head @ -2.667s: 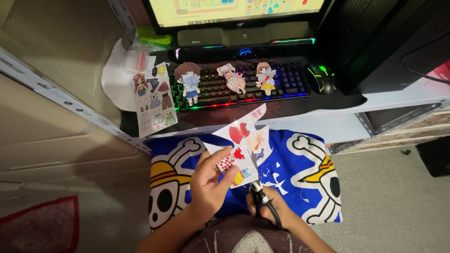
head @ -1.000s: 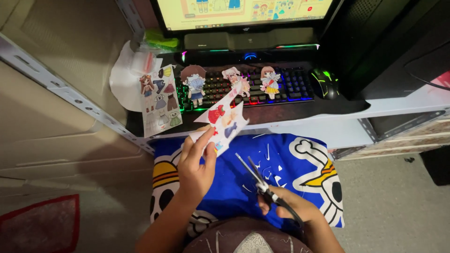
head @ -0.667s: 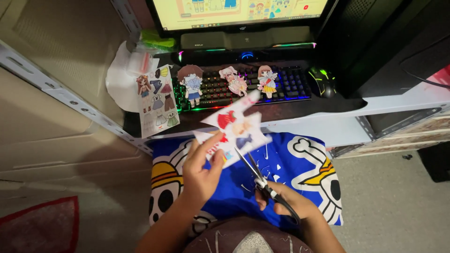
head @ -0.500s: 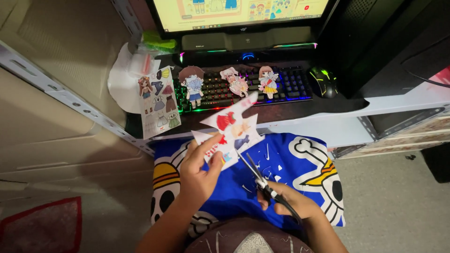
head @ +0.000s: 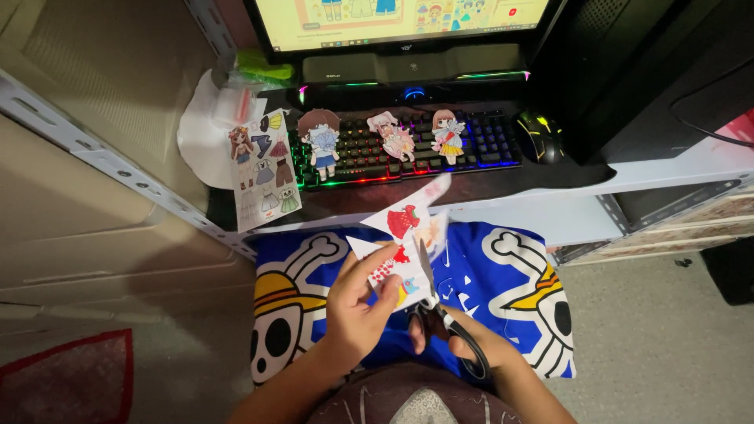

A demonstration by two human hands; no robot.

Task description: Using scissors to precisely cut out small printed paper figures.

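Paper, thin and floppy, needed support near the cut: the left hand pinched the printed sheet below the keyboard while the right hand gripped black scissors biting its edge.

left hand: raised over the lap, fingers curled, thumb on top, pinching | right hand: just right of left hand, lower, fingers closed through handle loops | forearms: converging from below
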